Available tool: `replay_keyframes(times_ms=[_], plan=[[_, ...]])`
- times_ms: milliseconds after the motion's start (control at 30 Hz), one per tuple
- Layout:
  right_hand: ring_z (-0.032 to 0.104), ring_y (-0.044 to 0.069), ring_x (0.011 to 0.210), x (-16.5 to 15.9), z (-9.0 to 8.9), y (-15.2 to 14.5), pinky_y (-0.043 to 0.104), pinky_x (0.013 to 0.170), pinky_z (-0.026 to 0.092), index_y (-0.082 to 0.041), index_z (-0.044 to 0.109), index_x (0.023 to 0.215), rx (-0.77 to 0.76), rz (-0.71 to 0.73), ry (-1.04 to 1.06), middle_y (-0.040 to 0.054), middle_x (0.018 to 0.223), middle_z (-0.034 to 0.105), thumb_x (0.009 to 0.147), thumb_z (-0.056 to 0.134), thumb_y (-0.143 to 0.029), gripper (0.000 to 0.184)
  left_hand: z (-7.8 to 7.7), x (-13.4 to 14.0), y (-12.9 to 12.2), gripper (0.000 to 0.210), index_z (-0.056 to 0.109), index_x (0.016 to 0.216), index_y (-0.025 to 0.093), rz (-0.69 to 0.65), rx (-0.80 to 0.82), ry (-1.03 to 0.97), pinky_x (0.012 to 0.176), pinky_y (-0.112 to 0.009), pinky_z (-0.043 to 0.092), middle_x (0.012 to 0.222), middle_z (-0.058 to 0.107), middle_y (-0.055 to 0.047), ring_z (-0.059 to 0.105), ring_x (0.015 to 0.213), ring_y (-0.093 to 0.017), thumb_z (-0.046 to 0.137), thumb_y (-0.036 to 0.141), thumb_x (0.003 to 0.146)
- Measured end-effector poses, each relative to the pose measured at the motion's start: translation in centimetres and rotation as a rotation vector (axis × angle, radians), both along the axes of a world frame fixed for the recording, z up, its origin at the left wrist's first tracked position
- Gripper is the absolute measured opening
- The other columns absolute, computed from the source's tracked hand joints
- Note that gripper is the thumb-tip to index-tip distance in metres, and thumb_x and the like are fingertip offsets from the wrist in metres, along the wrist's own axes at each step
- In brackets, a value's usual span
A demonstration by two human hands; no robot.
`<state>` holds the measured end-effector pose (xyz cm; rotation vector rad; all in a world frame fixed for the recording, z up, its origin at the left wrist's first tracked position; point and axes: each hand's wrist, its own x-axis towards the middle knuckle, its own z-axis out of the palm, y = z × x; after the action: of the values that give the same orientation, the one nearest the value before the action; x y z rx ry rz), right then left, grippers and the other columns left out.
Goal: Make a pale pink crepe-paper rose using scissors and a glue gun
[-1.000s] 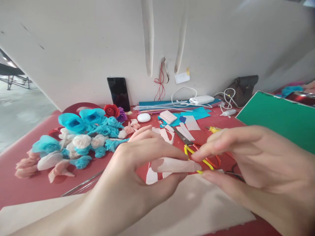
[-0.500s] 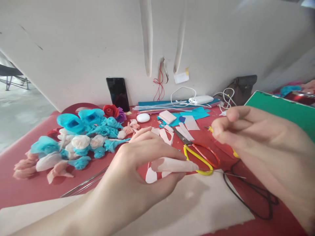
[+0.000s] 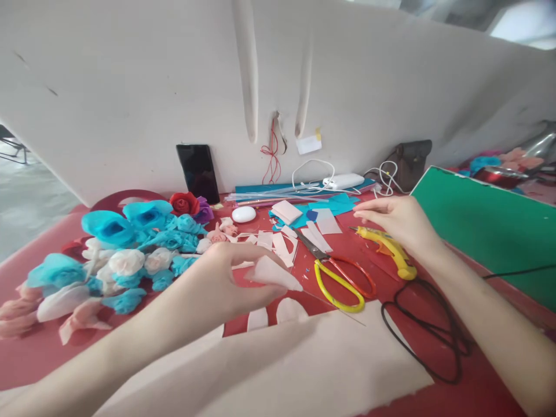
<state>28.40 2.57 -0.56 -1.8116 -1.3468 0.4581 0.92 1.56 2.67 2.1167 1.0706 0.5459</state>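
My left hand (image 3: 243, 272) pinches a pale pink paper bud (image 3: 275, 274) between thumb and fingers. A thin wire stem sticks out of the bud toward the lower right. My right hand (image 3: 397, 217) is over the table at the right, thumb and forefinger stretched left with a small gap, nothing visible between them. Just below it lies a yellow glue gun (image 3: 393, 252), its nozzle pointing left. Scissors (image 3: 341, 284) with one yellow and one red handle lie between the hands. Cut paper petals (image 3: 291, 311) rest under my left hand.
Blue, white and pink paper flowers (image 3: 125, 260) crowd the left side. A phone (image 3: 197, 174) leans on the wall. A black cord (image 3: 434, 324) loops at the right by a green board (image 3: 490, 226). A large paper sheet (image 3: 269, 370) lies in front; scraps lie behind the scissors.
My right hand has moved away from me, uncovering the glue gun. My left hand, still pinching the bud, appears further left and its bud is turned. The view has shifted slightly.
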Motion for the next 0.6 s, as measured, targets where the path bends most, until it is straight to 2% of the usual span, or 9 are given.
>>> replay_keyframes(times_ms=[100, 233, 367, 433, 500, 533, 600], plan=[[0.057, 0.012, 0.079, 0.4, -0.3, 0.2, 0.031, 0.071, 0.05, -0.013, 0.057, 0.096, -0.085, 0.052, -0.073, 0.0043, 0.092, 0.059, 0.086, 0.05, -0.031, 0.021, -0.6, -0.3, 0.7, 0.013, 0.07, 0.076, 0.024, 0.027, -0.027, -0.058, 0.061, -0.018, 0.047, 0.076, 0.071, 0.005, 0.064, 0.072, -0.015, 0.059, 0.023, 0.07], [0.058, 0.011, 0.075, 0.6, -0.5, 0.3, 0.03, 0.071, 0.05, -0.012, 0.057, 0.095, -0.1, 0.126, -0.154, 0.0029, 0.086, 0.06, 0.087, 0.05, -0.03, 0.021, -1.5, -0.6, 1.5, 0.017, 0.069, 0.082, 0.025, 0.017, -0.115, -0.075, 0.066, -0.021, 0.049, 0.081, 0.07, 0.005, 0.065, 0.078, -0.017, 0.059, 0.025, 0.068], [0.057, 0.012, 0.062, 0.8, -0.6, 0.3, 0.025, 0.06, 0.046, -0.014, 0.062, 0.074, -0.055, 0.068, -0.315, 0.0014, 0.064, 0.06, 0.078, 0.058, -0.033, 0.02, -1.9, -0.6, 1.9, 0.016, 0.069, 0.079, 0.024, -0.038, -0.212, -0.145, 0.072, -0.024, 0.05, 0.081, 0.071, 0.005, 0.065, 0.081, -0.017, 0.058, 0.023, 0.068], [0.056, 0.016, 0.06, 1.0, -0.7, 0.3, 0.025, 0.053, 0.04, -0.016, 0.059, 0.055, -0.012, 0.013, -0.413, 0.0041, 0.054, 0.057, 0.074, 0.06, -0.038, 0.029, -2.0, -0.5, 1.8, 0.014, 0.069, 0.077, 0.023, -0.042, -0.206, -0.149, 0.07, -0.023, 0.05, 0.078, 0.071, 0.005, 0.065, 0.077, -0.016, 0.058, 0.023, 0.068], [0.057, 0.019, 0.062, 1.1, -0.9, 0.5, 0.026, 0.051, 0.037, -0.016, 0.054, 0.046, 0.021, -0.008, -0.484, 0.0067, 0.052, 0.056, 0.073, 0.058, -0.04, 0.036, -2.2, -0.4, 1.7, 0.013, 0.069, 0.075, 0.023, -0.038, -0.19, -0.135, 0.068, -0.022, 0.05, 0.079, 0.071, 0.005, 0.066, 0.075, -0.016, 0.058, 0.026, 0.068], [0.057, 0.02, 0.063, 1.2, -1.1, 0.6, 0.026, 0.051, 0.037, -0.017, 0.056, 0.05, 0.027, 0.004, -0.5, 0.0068, 0.055, 0.058, 0.073, 0.058, -0.037, 0.031, -2.3, -0.4, 1.7, 0.013, 0.069, 0.075, 0.023, -0.038, -0.178, -0.127, 0.067, -0.022, 0.05, 0.079, 0.071, 0.004, 0.066, 0.074, -0.016, 0.058, 0.028, 0.068], [0.06, 0.018, 0.068, 1.4, -1.4, 0.7, 0.025, 0.052, 0.04, -0.018, 0.064, 0.075, 0.031, 0.074, -0.494, 0.005, 0.073, 0.065, 0.07, 0.059, -0.027, 0.011, -2.6, -0.3, 1.6, 0.015, 0.069, 0.076, 0.023, -0.025, -0.111, -0.122, 0.065, -0.023, 0.051, 0.08, 0.071, 0.004, 0.066, 0.074, -0.016, 0.059, 0.031, 0.068]])
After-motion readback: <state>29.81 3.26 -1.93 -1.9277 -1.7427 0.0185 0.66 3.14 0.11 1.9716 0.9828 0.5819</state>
